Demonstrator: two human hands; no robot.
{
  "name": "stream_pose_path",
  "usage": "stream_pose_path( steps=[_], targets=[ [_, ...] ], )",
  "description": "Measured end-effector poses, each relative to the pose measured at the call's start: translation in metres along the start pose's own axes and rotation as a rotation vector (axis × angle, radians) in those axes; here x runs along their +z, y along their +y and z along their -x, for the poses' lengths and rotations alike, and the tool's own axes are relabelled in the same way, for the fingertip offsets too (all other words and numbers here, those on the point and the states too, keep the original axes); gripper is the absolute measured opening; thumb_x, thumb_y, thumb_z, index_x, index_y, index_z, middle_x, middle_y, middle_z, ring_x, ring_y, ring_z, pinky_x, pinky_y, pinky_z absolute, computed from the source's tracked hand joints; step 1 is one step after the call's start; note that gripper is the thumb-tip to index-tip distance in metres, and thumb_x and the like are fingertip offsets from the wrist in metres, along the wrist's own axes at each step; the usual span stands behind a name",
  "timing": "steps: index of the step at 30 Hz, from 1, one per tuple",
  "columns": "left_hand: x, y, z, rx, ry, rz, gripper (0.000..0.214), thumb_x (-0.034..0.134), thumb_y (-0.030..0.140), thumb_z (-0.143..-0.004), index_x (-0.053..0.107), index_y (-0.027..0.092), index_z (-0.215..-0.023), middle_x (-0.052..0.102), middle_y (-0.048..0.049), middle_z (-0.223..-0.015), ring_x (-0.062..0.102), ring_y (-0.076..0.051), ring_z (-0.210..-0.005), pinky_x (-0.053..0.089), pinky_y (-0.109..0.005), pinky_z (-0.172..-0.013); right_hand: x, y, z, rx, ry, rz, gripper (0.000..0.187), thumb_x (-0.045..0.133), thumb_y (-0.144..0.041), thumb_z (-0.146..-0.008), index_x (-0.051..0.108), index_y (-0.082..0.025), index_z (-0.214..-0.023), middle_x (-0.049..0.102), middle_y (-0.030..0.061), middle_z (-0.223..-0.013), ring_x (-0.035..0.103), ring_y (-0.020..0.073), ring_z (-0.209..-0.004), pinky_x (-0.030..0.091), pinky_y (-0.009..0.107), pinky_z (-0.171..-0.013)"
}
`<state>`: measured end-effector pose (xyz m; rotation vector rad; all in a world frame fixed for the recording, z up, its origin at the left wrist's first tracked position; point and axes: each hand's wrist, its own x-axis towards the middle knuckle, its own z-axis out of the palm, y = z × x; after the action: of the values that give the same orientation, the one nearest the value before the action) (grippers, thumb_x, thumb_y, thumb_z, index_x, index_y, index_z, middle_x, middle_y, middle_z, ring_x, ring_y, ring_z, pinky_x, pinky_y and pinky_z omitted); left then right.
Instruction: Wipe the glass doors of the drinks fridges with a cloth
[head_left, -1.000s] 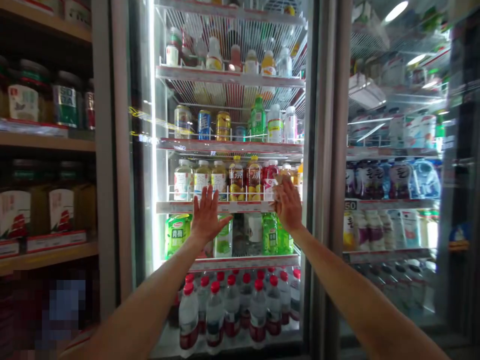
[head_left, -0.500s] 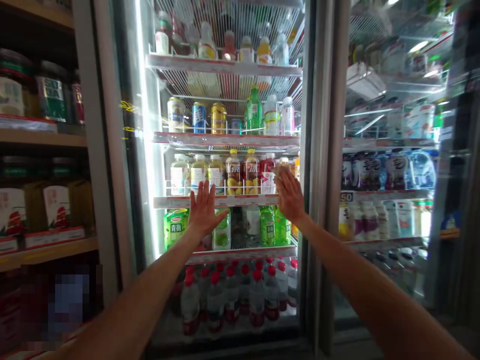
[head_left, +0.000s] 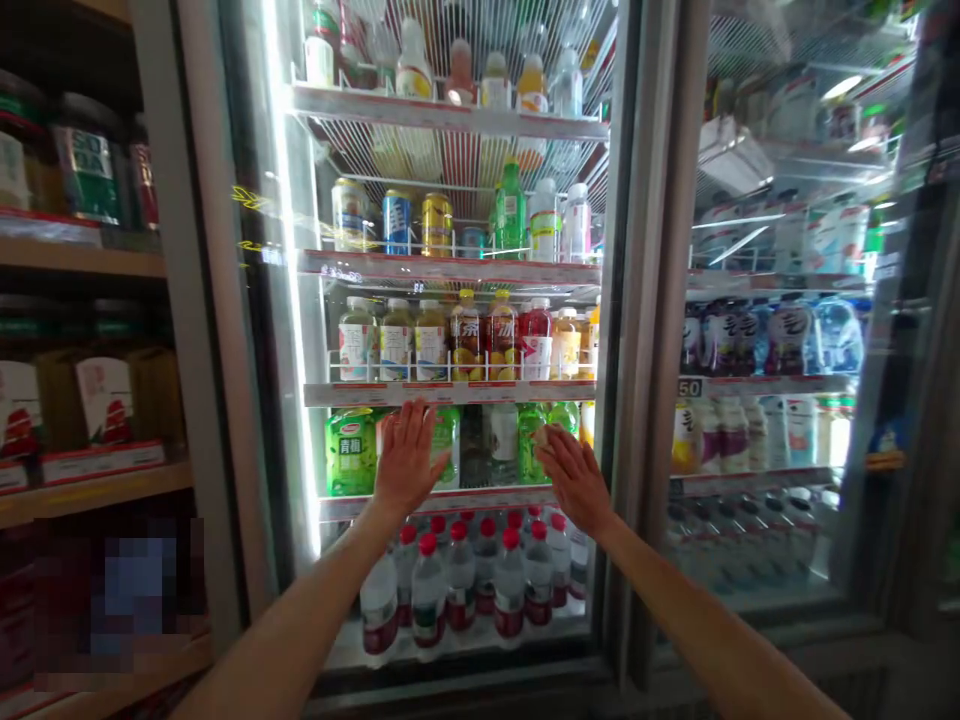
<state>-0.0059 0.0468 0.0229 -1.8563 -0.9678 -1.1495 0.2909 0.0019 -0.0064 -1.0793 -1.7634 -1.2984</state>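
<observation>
My left hand (head_left: 409, 460) is spread flat against the glass door (head_left: 450, 640) of the lit drinks cooler, just below the third shelf edge. Its fingers are stretched out and hold nothing. Behind it are green bottles, partly hidden. To the right, my right hand (head_left: 577, 480) is at the glass with its fingers bent over a small pale cloth (head_left: 545, 437). Only an edge of that cloth shows under the fingertips. A green bottle (head_left: 531, 450) is behind the glass beside it.
Inside the cooler are shelves of bottles and cans (head_left: 437, 225), with red-capped bottles (head_left: 510, 585) at the bottom. A second glass-fronted cooler (head_left: 772, 440) stands right, beyond a metal frame (head_left: 656, 350). Wooden shelves (head_left: 82, 258) with large jars (head_left: 86, 160) stand left.
My right hand has slid down the glass with the cloth, from the tea-bottle shelf to the green-bottle shelf. My left hand stays flat on the door, and the view has shifted slightly.
</observation>
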Motion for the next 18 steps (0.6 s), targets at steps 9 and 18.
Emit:
stream_pose_path(
  steps=[9, 18],
  targets=[
    [0.004, 0.011, 0.045, 0.025, -0.036, -0.036, 0.068, 0.047, 0.032, -0.085, 0.018, 0.017, -0.145, 0.028, -0.0135, -0.148, 0.02, -0.026, -0.139, 0.022, -0.046, -0.111, 0.003, 0.025, -0.016, 0.405, 0.222, 0.002, 0.048, 0.034, -0.023, -0.092, 0.032, -0.024, -0.14, 0.03, 0.0113, -0.147, 0.022, 0.0251, -0.139, 0.036, 0.053, -0.103],
    [0.003, 0.023, 0.051, -0.022, -0.033, -0.046, 0.071, 0.047, 0.032, -0.083, 0.019, 0.014, -0.145, 0.026, -0.0143, -0.148, 0.023, -0.029, -0.138, 0.026, -0.049, -0.109, 0.006, 0.025, 0.001, 0.438, 0.203, -0.034, 0.051, 0.036, -0.023, -0.091, 0.029, -0.021, -0.142, 0.026, 0.0132, -0.149, 0.023, 0.0269, -0.138, 0.034, 0.055, -0.105]
  ],
)
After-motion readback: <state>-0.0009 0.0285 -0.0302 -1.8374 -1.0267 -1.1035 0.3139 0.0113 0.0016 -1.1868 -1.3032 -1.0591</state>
